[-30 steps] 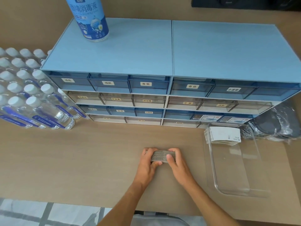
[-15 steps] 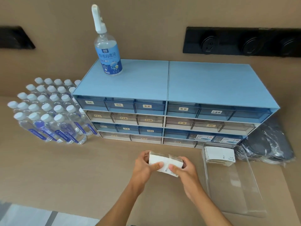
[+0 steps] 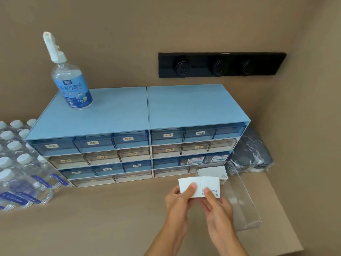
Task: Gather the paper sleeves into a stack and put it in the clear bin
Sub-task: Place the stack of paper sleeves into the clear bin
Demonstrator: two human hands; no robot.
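Hands are gripping the stack of paper sleeves (image 3: pixel 200 186) above the table. Left hand (image 3: pixel 178 199) and right hand (image 3: pixel 215 205) are pinching its near edge, thumbs on top, just left of the clear bin (image 3: pixel 245 206).

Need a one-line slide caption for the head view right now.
Both hands, left hand and right hand, hold a stack of paper sleeves beside the clear bin, which already holds another stack.

Stack of white paper sleeves (image 3: pixel 200 186) is up off the table, flat white face toward the cam, w/ small print at its right edge, tilted a bit, near-right of the scene. Clear bin (image 3: pixel 245 209) sits on the table just right of it, long side running near to far. Another sleeve pile (image 3: pixel 214 172) already lies in the bin's far end.
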